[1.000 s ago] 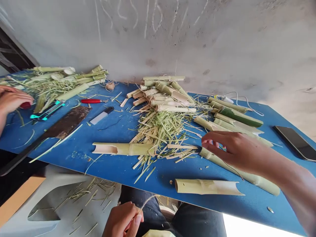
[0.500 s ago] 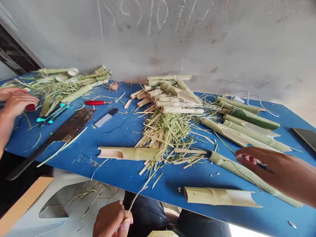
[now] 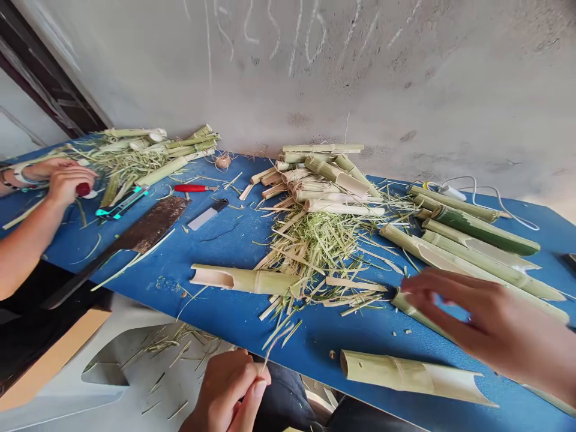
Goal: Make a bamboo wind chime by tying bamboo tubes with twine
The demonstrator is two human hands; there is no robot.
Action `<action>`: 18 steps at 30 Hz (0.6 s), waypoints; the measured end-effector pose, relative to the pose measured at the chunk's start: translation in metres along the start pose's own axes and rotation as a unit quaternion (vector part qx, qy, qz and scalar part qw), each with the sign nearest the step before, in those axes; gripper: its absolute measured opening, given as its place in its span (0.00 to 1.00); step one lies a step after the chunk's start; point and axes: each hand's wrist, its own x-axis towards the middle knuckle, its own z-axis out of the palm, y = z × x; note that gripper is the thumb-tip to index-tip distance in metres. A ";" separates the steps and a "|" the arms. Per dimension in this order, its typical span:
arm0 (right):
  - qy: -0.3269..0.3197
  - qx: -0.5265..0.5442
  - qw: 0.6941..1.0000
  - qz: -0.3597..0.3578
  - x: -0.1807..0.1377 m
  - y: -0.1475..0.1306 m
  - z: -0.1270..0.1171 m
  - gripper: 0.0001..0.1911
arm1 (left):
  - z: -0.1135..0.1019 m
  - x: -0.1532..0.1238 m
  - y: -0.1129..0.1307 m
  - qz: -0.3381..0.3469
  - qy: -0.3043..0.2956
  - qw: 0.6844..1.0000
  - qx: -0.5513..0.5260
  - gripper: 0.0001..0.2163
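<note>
My left hand point(image 3: 231, 393) is low at the table's front edge, thumb and forefinger pinched on a thin strand of twine point(image 3: 272, 347) that rises toward the shavings. My right hand point(image 3: 481, 321) hovers at the right, somewhat blurred, its fingers curved and apart with nothing visible in them. Beneath it lies a long bamboo piece point(image 3: 418, 309), partly covered by the hand. A dark tip beside that piece's left end cannot be made out. In front lies a cut bamboo tube point(image 3: 396, 373), and a half-open bamboo tube point(image 3: 245, 280) rests left of the shavings.
Bamboo shavings point(image 3: 321, 237) and stacked bamboo pieces point(image 3: 335, 174) fill the middle. At left are a cleaver point(image 3: 153, 225), a small blade point(image 3: 204, 217), a red-handled tool point(image 3: 191, 188) and a twine ball point(image 3: 222, 161). A co-worker's hands point(image 3: 67, 180) hold something red.
The view has shifted, moving the table's things to the right in the picture. My right hand has moved left toward the long bamboo's near end. My left hand keeps its pinch on the twine.
</note>
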 end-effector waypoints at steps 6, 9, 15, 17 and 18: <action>-0.144 0.002 0.955 -0.259 0.213 -0.132 0.052 0.10 | 0.016 -0.022 0.010 -0.010 0.061 0.997 0.037 0.17; -0.169 -0.019 0.948 -0.269 0.277 -0.161 0.097 0.10 | 0.009 -0.042 0.007 -0.061 0.058 0.996 0.038 0.19; -0.171 -0.037 0.948 -0.267 0.311 -0.166 0.131 0.08 | -0.030 -0.067 0.003 -0.213 0.066 0.975 -0.028 0.22; -0.159 -0.041 0.953 -0.256 0.307 -0.167 0.123 0.08 | -0.040 -0.067 0.000 -0.275 0.080 0.955 -0.074 0.23; -0.150 -0.041 0.956 -0.250 0.301 -0.168 0.116 0.08 | -0.044 -0.067 -0.002 -0.309 0.089 0.941 -0.107 0.24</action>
